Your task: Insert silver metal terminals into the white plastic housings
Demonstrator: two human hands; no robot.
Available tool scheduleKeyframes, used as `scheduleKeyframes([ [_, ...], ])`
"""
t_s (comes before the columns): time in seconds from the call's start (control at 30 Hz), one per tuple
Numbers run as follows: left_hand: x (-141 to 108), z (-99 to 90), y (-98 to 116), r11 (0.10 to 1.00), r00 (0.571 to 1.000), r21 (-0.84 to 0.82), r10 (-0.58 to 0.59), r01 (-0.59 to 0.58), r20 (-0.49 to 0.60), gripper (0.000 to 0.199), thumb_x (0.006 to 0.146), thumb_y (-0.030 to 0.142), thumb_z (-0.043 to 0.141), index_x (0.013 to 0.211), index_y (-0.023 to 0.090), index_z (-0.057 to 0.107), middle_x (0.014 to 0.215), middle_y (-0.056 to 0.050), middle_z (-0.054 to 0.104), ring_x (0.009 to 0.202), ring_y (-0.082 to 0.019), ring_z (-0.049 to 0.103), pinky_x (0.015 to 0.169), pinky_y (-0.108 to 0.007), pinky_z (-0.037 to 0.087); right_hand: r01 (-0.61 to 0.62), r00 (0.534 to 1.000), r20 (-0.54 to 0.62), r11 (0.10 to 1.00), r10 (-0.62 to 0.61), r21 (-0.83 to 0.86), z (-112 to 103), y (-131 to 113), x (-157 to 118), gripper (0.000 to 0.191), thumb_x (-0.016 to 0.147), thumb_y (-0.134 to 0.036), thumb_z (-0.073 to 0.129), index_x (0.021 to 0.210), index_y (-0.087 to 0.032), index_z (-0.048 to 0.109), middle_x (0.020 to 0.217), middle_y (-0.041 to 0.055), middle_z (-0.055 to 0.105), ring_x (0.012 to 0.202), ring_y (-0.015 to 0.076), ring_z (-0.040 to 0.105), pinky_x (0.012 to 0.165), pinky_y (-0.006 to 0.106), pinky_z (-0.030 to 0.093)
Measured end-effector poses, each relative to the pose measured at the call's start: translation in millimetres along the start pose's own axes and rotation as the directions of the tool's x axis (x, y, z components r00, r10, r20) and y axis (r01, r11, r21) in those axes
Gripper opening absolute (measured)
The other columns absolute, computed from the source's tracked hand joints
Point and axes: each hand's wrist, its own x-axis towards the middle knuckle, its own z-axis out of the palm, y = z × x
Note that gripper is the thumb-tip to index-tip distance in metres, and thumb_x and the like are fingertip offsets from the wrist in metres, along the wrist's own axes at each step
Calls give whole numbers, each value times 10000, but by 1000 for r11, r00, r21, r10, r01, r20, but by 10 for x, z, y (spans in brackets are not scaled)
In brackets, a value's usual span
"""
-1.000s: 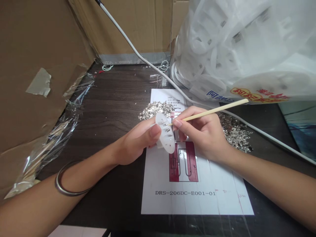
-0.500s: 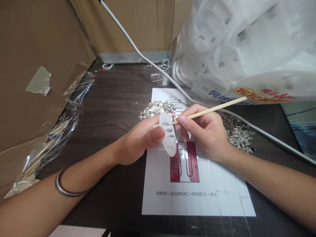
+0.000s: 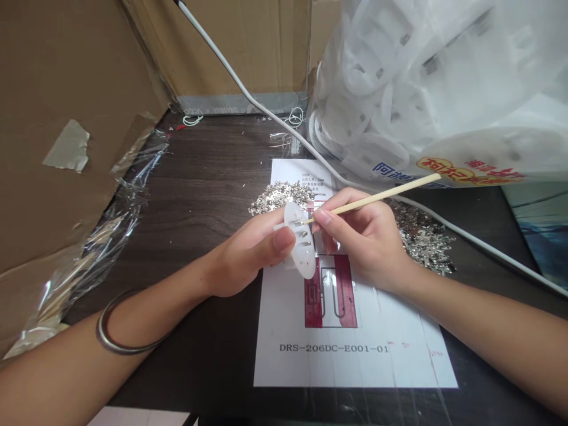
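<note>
A white oval plastic piece [image 3: 303, 254] is gripped by my left hand [image 3: 255, 251], its face tilted to the right and several small metal parts set in its slots. My right hand [image 3: 370, 236] pinches a thin wooden stick [image 3: 390, 192], whose tip is at the upper metal part on the piece. Below both hands lies a printed sheet [image 3: 310, 367] with a red and white diagram. One pile of small metal parts [image 3: 279, 195] sits behind my left hand. Another metal pile [image 3: 428, 242] lies beside my right wrist, partly hidden by it.
A large clear bag of white plastic pieces [image 3: 399, 118] stands at the back right. A white cable [image 3: 248, 94] runs across the table [image 3: 213, 165]. Cardboard [image 3: 66, 71] walls the left and back, with loose clear film [image 3: 119, 231] along the left edge.
The view has shifted very slightly. Both hands keep their holds, and the stick's tip stays at the upper metal part.
</note>
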Motion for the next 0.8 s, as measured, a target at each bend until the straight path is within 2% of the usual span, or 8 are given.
scheduleKeyframes([
  [0.07, 0, 2, 7, 994, 1000, -108, -27, 28, 9, 577, 864, 727, 400, 929, 180, 573, 751, 2, 568, 693, -142, 529, 606, -250, 439, 7, 1000, -3, 1000, -7, -23, 9, -15, 5, 201, 810, -290, 744, 713, -157, 628, 610, -30, 611, 463, 42, 502, 409, 181, 396],
  [0.13, 1, 4, 12, 990, 999, -135, -52, 52, 10, 575, 855, 726, 423, 915, 173, 571, 733, 10, 542, 717, -140, 523, 617, -244, 430, 17, 1000, -2, 998, -17, -54, 15, -31, 8, 178, 822, -248, 725, 707, -150, 631, 626, -28, 606, 474, 37, 503, 419, 175, 402],
  [0.33, -15, -3, -3, 991, 996, -99, -88, 87, -9, 580, 841, 741, 427, 882, 170, 527, 665, 44, 451, 560, -94, 352, 479, -226, 288, 28, 1000, 11, 993, -27, -115, 7, -58, 12, 140, 825, -174, 698, 705, -136, 638, 644, -27, 595, 489, 29, 505, 422, 162, 398],
  [0.47, -22, -5, -21, 994, 996, -57, -90, 89, -14, 603, 832, 764, 400, 867, 173, 516, 690, 30, 458, 595, -112, 386, 507, -234, 326, 20, 1000, 21, 993, -18, -116, -7, -59, 26, 145, 824, -179, 699, 700, -133, 640, 661, -22, 595, 491, 30, 504, 409, 165, 387],
  [0.63, -4, -6, -8, 999, 999, 9, -32, 32, 7, 610, 863, 752, 337, 885, 179, 546, 717, 19, 517, 608, -120, 411, 528, -237, 350, -1, 999, 37, 999, 3, -49, -11, -58, 22, 116, 787, -126, 730, 707, -125, 646, 649, -25, 608, 495, 34, 539, 415, 154, 419],
  [0.8, 7, -8, 17, 986, 999, 163, 36, -39, 19, 658, 893, 742, 202, 931, 202, 578, 775, 0, 580, 608, -129, 456, 521, -241, 404, -5, 999, 49, 999, 7, -33, -7, -70, 6, 108, 801, -112, 707, 716, -114, 642, 660, -14, 620, 514, 40, 570, 453, 149, 465],
])
